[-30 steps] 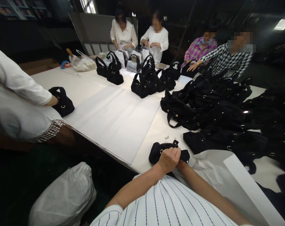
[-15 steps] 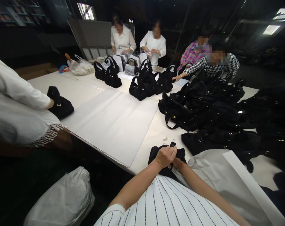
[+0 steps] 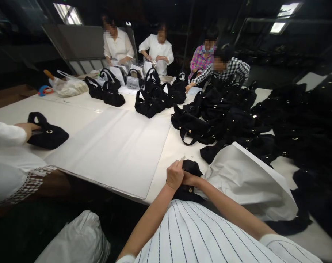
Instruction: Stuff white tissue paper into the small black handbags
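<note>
Left hand (image 3: pixel 174 175) and right hand (image 3: pixel 190 179) are gripping a black bag (image 3: pixel 193 166); left of this bag, a white sheet (image 3: pixel 113 148) is lying on the worktop (image 3: pixel 72 111).

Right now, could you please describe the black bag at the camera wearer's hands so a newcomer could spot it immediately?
Find the white table, then its near edge by the striped shirt. There, the left hand and right hand meet at a black bag; unlike the heaped bags beyond, it lies under both hands.
</note>
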Available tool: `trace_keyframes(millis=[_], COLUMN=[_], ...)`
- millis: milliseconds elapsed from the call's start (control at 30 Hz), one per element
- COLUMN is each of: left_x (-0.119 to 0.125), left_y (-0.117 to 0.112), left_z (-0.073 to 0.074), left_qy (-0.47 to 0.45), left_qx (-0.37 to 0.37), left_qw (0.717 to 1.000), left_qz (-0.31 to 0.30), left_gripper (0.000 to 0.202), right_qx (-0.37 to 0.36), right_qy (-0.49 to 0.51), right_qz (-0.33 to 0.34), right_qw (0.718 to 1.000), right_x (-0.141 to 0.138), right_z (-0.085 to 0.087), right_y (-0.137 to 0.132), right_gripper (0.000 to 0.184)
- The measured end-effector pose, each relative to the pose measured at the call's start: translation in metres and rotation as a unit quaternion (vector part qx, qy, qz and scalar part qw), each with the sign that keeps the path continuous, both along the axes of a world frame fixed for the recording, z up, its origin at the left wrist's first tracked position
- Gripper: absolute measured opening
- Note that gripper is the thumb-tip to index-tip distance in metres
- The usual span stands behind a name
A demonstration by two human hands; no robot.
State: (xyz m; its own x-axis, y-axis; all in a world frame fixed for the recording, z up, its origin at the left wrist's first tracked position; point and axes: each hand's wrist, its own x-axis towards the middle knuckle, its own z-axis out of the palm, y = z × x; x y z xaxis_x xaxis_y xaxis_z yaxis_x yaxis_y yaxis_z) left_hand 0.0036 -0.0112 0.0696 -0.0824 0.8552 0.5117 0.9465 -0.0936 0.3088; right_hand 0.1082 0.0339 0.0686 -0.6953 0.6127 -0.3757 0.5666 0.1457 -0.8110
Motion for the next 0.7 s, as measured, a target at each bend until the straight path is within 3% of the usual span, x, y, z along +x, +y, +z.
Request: trace_keyframes(millis=[67,167,233,300,367,467,533,633,700], left_x=[-0.023,-0.058,-0.076,-0.086,-0.089,-0.076,-0.058,-0.030,-0.014], left_y=[-0.006,-0.012,-0.017,-0.024,-0.034,-0.049,-0.057,-0.052,-0.033], left_z=[0.008,0.013,0.012,0.012,0.017,0.040,0.059,0.073,0.067], left_qy=[-0.006,-0.006,-0.006,-0.004,-0.001,0.008,-0.006,-0.067,-0.115], left_qx=[-0.006,-0.003,0.000,-0.005,-0.032,-0.074,-0.049,-0.032,-0.092], left_qw=[0.999,0.998,0.997,0.997,0.998,0.995,0.998,0.992,0.974], left_qz=[0.036,0.067,0.076,0.072,0.063,0.065,0.041,-0.097,-0.175], left_gripper=[0.028,0.027,0.026,0.026,0.027,0.030,0.041,0.061,0.078], right_qx=[0.008,0.008,-0.086,-0.192,-0.247,-0.265,-0.268,-0.314,-0.345], right_qy=[0.035,0.151,0.194,0.186,0.155,0.068,0.012,0.020,0.089], right_qz=[-0.012,-0.050,-0.026,0.016,-0.021,-0.160,-0.225,-0.310,-0.364], right_qw=[0.999,0.987,0.977,0.964,0.956,0.948,0.937,0.897,0.861], right_x=[0.003,0.028,0.056,0.090,0.124,0.165,0.182,0.188,0.181], right_z=[0.020,0.065,0.090,0.096,0.080,0.032,0.000,-0.027,-0.030], right_y=[-0.007,-0.028,-0.044,-0.059,-0.069,-0.077,-0.081,-0.087,-0.087], right_gripper=[0.014,0.026,0.026,0.025,0.028,0.038,0.042,0.057,0.066])
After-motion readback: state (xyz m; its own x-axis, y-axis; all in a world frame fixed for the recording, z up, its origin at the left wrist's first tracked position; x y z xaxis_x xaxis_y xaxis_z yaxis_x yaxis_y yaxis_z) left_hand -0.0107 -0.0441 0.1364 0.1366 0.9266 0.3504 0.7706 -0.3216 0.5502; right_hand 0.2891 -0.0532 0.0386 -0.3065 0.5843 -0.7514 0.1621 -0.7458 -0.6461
